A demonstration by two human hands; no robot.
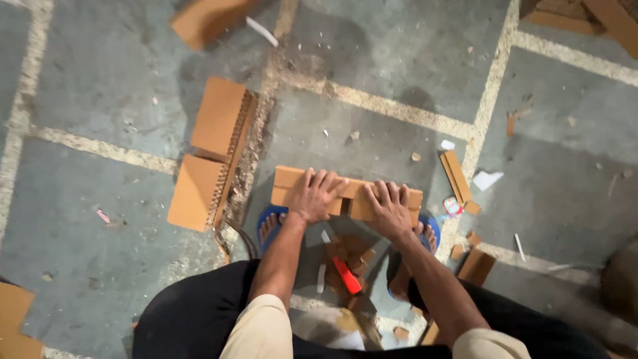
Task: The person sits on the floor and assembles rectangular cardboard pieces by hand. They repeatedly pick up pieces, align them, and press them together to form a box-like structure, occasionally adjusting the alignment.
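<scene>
Pressing down, left hand (pixel 315 197) and right hand (pixel 389 209) open, fingers spread flat on cardboard block (pixel 290 185), arms extended

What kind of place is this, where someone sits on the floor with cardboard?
Probably a small workshop floor. Both hands, left hand and right hand, press on a cardboard stack. More cardboard blocks and scraps lie on the rough concrete floor.

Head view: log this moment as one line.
left hand: pressing on cardboard strip | right hand: pressing same strip | red-handled tool: on floor between feet | honeycomb blocks: left, apart
</scene>
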